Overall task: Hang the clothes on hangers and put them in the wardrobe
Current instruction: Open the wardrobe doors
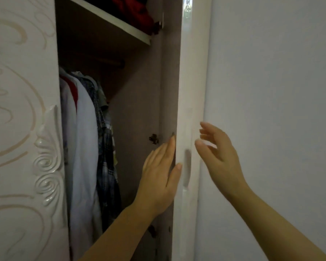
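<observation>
Neither hand holds a garment or a hanger. Nearest, the left hand (159, 172) lies flat against the inner side of the open wardrobe door (188, 91), fingers (167, 147) straight and pointing up, thumb resting on the door's glossy white edge; nothing is curled round it. Just across that edge, the right hand (217, 153) is spread wide and slightly blurred, and whether it touches the door cannot be told.

Past the left fingertips a metal hinge (154, 138) sits on the wardrobe's inner wall. If the door swings shut from here, those fingers look likely to be caught on the hinge side.

Deeper inside, at the left of the opening, hanging shirts (84, 138) are packed together. Their long axis runs straight down and they turn edge-on to the viewer. The rightmost, a plaid shirt (106, 166), hangs loosest and could snag in a closing door.

Above them a dim rail (111, 62) runs side to side. Farthest up, a white shelf (120, 22) carries red fabric (135, 14).
</observation>
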Demonstrator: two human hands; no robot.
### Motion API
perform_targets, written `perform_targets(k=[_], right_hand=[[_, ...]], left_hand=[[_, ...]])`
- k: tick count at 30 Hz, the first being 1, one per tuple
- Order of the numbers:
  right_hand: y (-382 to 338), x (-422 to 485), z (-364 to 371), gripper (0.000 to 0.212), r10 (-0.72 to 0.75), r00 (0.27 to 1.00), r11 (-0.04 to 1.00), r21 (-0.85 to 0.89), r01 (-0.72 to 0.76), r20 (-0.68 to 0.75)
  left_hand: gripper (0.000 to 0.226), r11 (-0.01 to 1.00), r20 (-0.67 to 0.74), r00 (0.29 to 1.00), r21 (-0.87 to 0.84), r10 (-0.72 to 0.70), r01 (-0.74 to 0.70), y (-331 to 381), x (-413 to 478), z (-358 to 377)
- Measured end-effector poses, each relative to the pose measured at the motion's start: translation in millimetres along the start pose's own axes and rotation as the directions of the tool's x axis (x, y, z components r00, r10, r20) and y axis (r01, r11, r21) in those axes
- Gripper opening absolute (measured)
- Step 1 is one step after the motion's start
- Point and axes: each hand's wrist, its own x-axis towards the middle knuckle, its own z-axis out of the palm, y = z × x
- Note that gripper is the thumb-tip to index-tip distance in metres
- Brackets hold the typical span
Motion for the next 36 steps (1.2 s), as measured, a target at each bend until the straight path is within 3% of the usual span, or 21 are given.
perform_targets(k=[5,9,14,18,21,25,32,36], right_hand=[[-10.8,23.2,-32.9,0.045,-0.372,0.924,0.882,-0.345,0.322,-0.09],[-10.7,51.3,-40.3,0.045,-0.556,0.831,0.692,-0.555,0.462,0.0],[15.8,92.6,-41.8,0.05,-0.48,0.861,0.516,-0.74,0.431,0.167],[56.0,113.8,-49.3,0.053,-0.408,0.888,0.282,-0.895,0.345,0.214],[81.0,124.1,-57.7,0.054,-0.413,0.89,0.183,-0.939,0.29,0.194],[111.9,135.1,-68.8,0.051,-0.447,0.876,0.132,-0.956,0.262,0.178],[175.7,139.6,-67.2,0.038,-0.531,0.833,0.162,-0.947,0.278,0.154],[207.0,147.7,-68.7,0.039,-0.555,0.816,0.162,-0.941,0.297,0.162]], left_hand=[[0.055,0.999,0.058,0.998,-0.012,0.036,-0.035,16.9,21.4,43.0],[0.053,0.997,0.08,0.996,0.05,0.046,-0.05,18.4,29.7,75.4],[0.075,0.982,0.106,0.994,0.19,0.005,-0.025,-11.0,43.0,116.2],[0.086,0.959,0.121,0.992,0.284,-0.026,-0.01,-38.6,62.7,142.3],[0.084,0.961,0.122,0.993,0.274,0.0,-0.034,-55.6,81.1,161.3],[0.083,0.962,0.122,0.99,0.257,0.067,-0.097,-69.1,99.6,186.7],[0.069,0.935,-0.001,0.982,0.308,0.187,-0.178,-81.8,118.6,220.6],[0.067,0.92,0.007,0.985,0.356,0.173,-0.164,-95.4,128.2,235.1]])
